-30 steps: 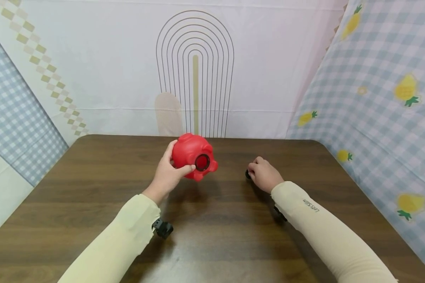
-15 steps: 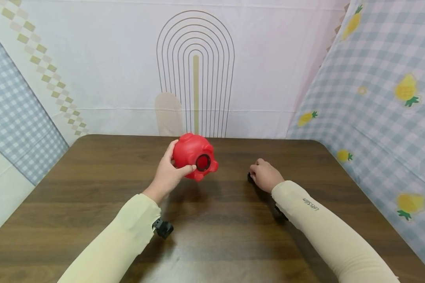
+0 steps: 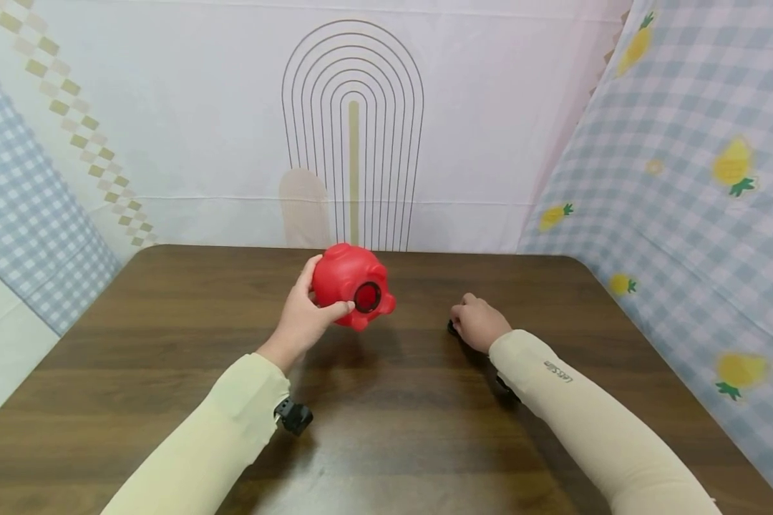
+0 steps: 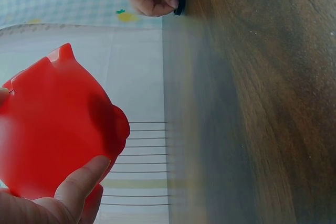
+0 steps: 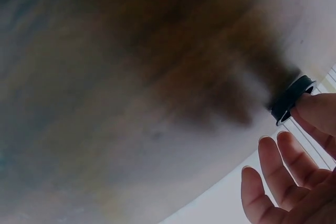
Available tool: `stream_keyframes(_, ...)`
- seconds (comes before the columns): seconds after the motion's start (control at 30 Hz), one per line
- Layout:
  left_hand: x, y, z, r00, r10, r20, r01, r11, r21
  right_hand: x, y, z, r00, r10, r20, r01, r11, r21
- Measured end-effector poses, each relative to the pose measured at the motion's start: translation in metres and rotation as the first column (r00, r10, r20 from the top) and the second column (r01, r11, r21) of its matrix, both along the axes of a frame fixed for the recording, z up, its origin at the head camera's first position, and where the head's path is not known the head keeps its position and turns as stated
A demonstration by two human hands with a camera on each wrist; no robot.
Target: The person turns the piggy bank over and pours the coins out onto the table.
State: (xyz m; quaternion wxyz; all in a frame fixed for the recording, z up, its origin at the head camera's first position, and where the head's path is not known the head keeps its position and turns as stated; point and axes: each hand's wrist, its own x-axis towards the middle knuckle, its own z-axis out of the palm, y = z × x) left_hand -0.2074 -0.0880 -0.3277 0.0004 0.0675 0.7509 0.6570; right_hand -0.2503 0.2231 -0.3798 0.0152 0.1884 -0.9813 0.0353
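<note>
My left hand (image 3: 299, 318) grips a red piggy bank (image 3: 343, 277) above the table, thumb near the round black-rimmed hole (image 3: 367, 297) in its underside. The bank is tilted so that this hole and its stubby feet face me. In the left wrist view the piggy bank's smooth red side (image 4: 58, 124) fills the left part. Off to the right, my right hand (image 3: 482, 323) pinches a small round black plug (image 5: 287, 99) low over the table. Fingers partly cover the plug in the head view. The two hands are well apart.
A dark brown wooden table (image 3: 386, 443) lies under both hands. Behind it hangs a white cloth (image 3: 489, 143) with an arch print. A checked cloth with pineapples (image 3: 683, 236) borders the right side. Dark wrist cameras (image 3: 294, 416) sit on the sleeves.
My right hand has sunk slightly toward the table with the black plug. The left hand and the piggy bank stay nearly where they were.
</note>
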Motion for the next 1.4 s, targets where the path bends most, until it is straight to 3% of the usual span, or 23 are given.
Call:
stream_keyframes(0.8, -0.002, -0.001, -0.003, 1.0, -0.01, 0.004, 0.01, 1.0, -0.008, 0.002, 0.0, 0.006, 0.999, -0.034, 0.013, 0.035, 0.999, -0.031)
stream_keyframes(1.17, -0.005, 0.001, -0.005, 1.0, -0.024, 0.011, 0.024, 1.0, -0.013, 0.001, -0.006, 0.015, 0.995, -0.078, 0.064, 0.085, 0.99, -0.11)
stream_keyframes(1.4, -0.005, 0.001, -0.006, 0.999, -0.048, -0.024, 0.047, 0.998, -0.036, 0.002, -0.013, 0.023, 0.995, -0.079, 0.064, 0.09, 0.979, -0.185)
